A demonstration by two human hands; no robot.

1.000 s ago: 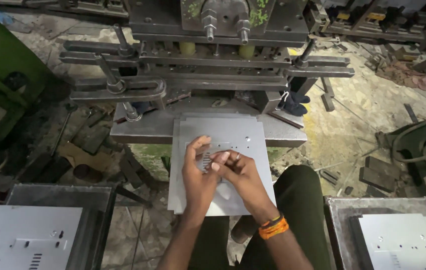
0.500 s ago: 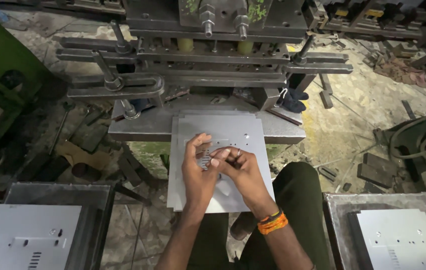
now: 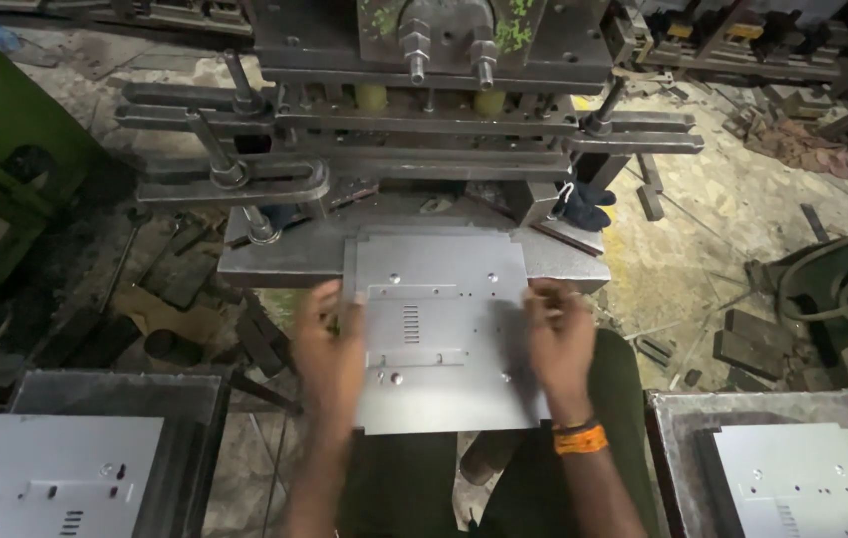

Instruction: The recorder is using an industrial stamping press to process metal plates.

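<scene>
Both hands' fingers grip metal sheet (image 3: 439, 329) edges on press bed (image 3: 284, 261) (littered workshop floor (image 3: 703, 249)).

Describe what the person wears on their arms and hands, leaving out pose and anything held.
Both hands are bare, the left hand and the right hand alike: no gloves, no sleeves in view. An orange thread band circles the right wrist.

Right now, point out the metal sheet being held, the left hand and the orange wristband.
Metal sheet (image 3: 444, 339), head view, on its bare centre by the slots.
Left hand (image 3: 329, 349), head view, on its back.
Orange wristband (image 3: 581, 439), head view, on the band's middle.
</scene>
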